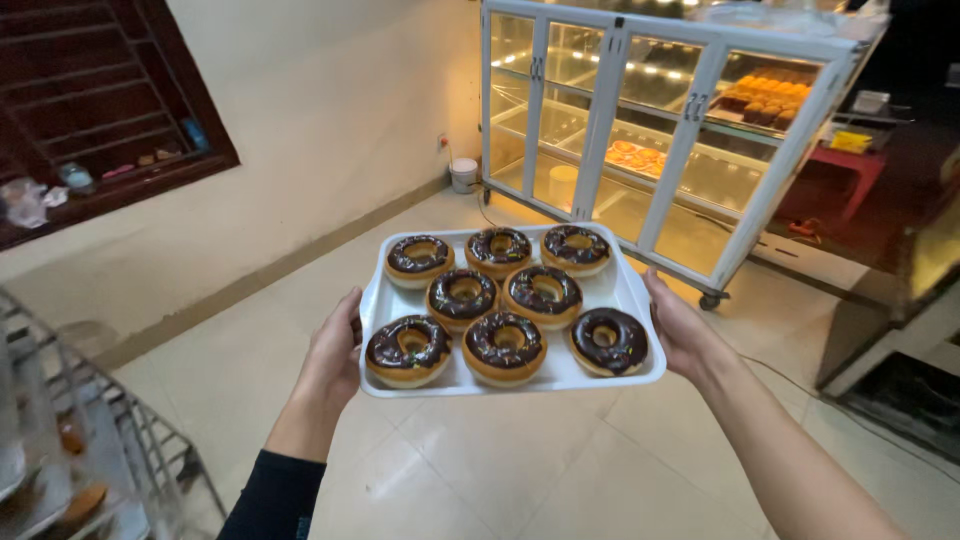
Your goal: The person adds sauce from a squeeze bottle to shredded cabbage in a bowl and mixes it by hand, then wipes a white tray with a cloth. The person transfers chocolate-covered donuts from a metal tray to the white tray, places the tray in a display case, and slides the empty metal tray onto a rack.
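Rack (pixel 90 450) of wire at far left, well apart from hands. Left hand (pixel 335 355) clamped on left rim of white tray (pixel 620 290), thumb over edge, fingers curled under, out of view. Tray held level in mid-air between both hands, above tiled floor. Eight chocolate-glazed doughnuts (pixel 505 300) sit loose on it, just inboard of fingers. Judged: tray stiff, smooth, moderately light; load soft, glaze smears, slides if tilted; grip opposite rims. Right hand (pixel 680 330) grasps right rim, thumb on top. Glass display cabinet (pixel 650 120) beyond fingertips.
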